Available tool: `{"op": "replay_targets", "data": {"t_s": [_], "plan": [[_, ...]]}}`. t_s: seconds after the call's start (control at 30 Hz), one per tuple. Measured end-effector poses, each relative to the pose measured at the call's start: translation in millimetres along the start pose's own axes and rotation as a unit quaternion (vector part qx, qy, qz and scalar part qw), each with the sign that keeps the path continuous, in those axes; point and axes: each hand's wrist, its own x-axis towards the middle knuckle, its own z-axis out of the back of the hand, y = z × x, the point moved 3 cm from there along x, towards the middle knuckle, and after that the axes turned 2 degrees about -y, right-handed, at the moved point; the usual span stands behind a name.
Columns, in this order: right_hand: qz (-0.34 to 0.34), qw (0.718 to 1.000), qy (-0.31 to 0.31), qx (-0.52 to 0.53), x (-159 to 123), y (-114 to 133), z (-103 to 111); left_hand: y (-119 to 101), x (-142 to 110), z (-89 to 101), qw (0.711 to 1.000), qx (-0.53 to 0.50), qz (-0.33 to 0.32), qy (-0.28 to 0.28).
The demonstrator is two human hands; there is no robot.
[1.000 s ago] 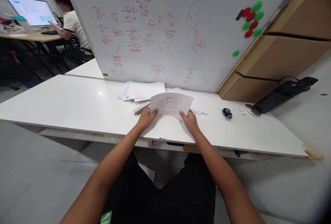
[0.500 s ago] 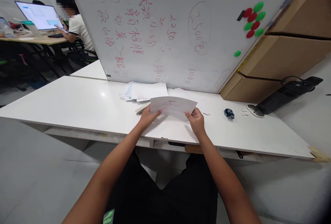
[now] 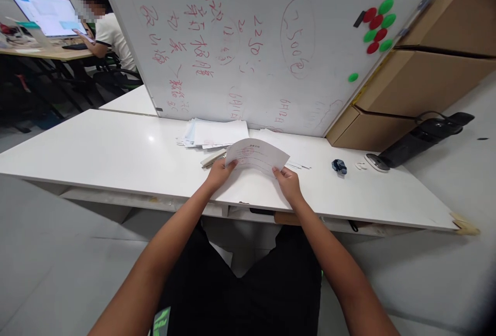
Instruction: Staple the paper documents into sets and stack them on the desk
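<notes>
Both my hands hold one printed white sheet just above the white table. My left hand pinches its near left corner and my right hand pinches its near right corner. The sheet bows upward in the middle and carries red marks. A pale stapler-like thing lies on the table just left of my left hand. Behind the sheet sits a loose stack of papers. More flat papers lie right of the sheet.
A whiteboard with red writing and red and green magnets leans on the table's far edge. Cardboard boxes stand at the right, with a black device and a small dark blue object. A person sits at a monitor far left.
The sheet was flatter half a second ago and now bows upward again between my hands. Both hands keep their grip; the view shifted slightly.
</notes>
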Motion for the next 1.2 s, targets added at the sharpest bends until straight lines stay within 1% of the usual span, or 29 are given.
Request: {"op": "replay_targets", "data": {"t_s": [0.1, 0.23, 0.37, 0.5, 0.53, 0.67, 0.83, 0.9, 0.97, 1.03, 1.1, 1.17, 1.2], "plan": [[0.003, 1.0, 0.001, 0.005, -1.5, 0.6, 0.4, 0.4, -0.3, -0.1, 1.0, 0.007, 0.0, -0.003], [0.017, 1.0, -0.014, 0.008, -2.7, 0.6, 1.1, 0.4, -1.3, 1.2, 0.999, 0.012, -0.012, -0.028], [0.01, 1.0, -0.011, -0.011, -3.0, 0.1, -0.1, 1.5, -1.9, -0.3, 0.999, 0.031, -0.017, -0.013], [0.025, 0.999, -0.014, -0.018, -4.0, 3.0, -0.3, 3.4, -1.6, 1.2, 0.996, 0.059, -0.033, -0.057], [0.022, 1.0, -0.007, -0.02, -4.2, 3.2, -0.7, 4.0, -1.3, 0.8, 0.996, 0.065, -0.038, -0.057], [-0.004, 0.999, 0.012, -0.031, -3.5, 0.7, -1.4, 8.0, 0.6, -2.4, 0.997, 0.067, -0.039, -0.023], [0.003, 0.999, 0.012, -0.052, -0.3, -1.9, -1.1, 10.8, 2.7, -2.5, 0.996, 0.067, -0.042, -0.03], [-0.003, 0.997, 0.017, -0.073, 1.7, -3.4, -1.3, 9.4, 1.7, -3.0, 0.997, 0.065, -0.044, -0.027], [-0.002, 0.997, 0.012, -0.077, 4.1, -5.3, -0.8, 4.7, -1.0, -3.1, 0.996, 0.064, -0.059, -0.033], [0.007, 0.998, -0.011, -0.058, 6.7, -7.8, 1.4, -2.9, -4.7, -1.6, 0.992, 0.059, -0.095, -0.056], [0.011, 0.999, -0.041, -0.029, 9.1, -11.6, 4.6, -11.2, -7.8, 3.4, 0.981, 0.066, -0.145, -0.108], [0.006, 0.998, -0.061, -0.003, 11.1, -16.0, 7.2, -17.0, -8.6, 10.8, 0.961, 0.112, -0.188, -0.169], [0.004, 0.998, -0.065, 0.009, 12.0, -17.9, 8.0, -18.2, -7.6, 14.7, 0.949, 0.149, -0.199, -0.193]]}}
